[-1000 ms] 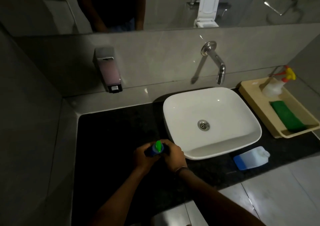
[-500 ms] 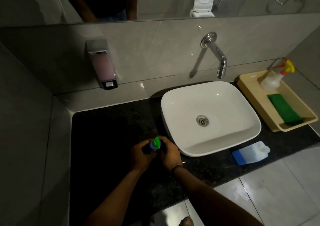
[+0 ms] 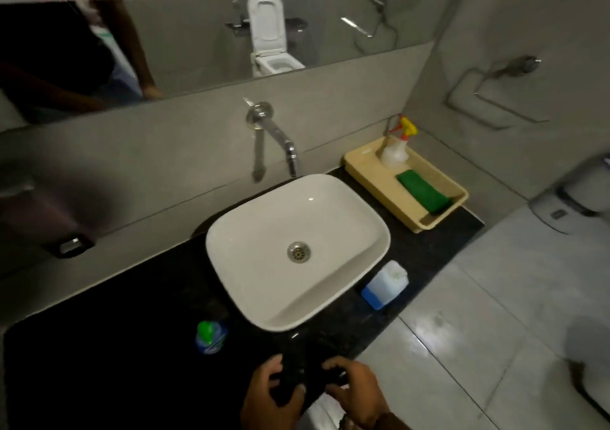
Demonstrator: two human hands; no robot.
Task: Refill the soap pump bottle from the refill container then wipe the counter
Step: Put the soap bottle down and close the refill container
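Note:
The soap pump bottle (image 3: 210,337), blue with a green pump top, stands alone on the black counter (image 3: 115,347), left of the basin's front corner. The refill container (image 3: 385,284), translucent with blue liquid, lies on its side on the counter to the right of the basin. My left hand (image 3: 269,396) and my right hand (image 3: 358,391) hover over the counter's front edge, below and right of the bottle. Their fingers are curled and apart, and I see nothing in them. A green cloth (image 3: 424,192) lies in the tray.
A white basin (image 3: 369,212) sits mid-counter under a wall faucet (image 3: 290,155). A beige tray (image 3: 359,160) at the back right holds a spray bottle (image 3: 396,150). A wall soap dispenser (image 3: 49,221) hangs at the left, blurred. Tiled floor lies to the right.
Both hands have let go of the pump bottle and drawn back to the counter's front edge. The bottle now stands by itself. The view has swung to the right.

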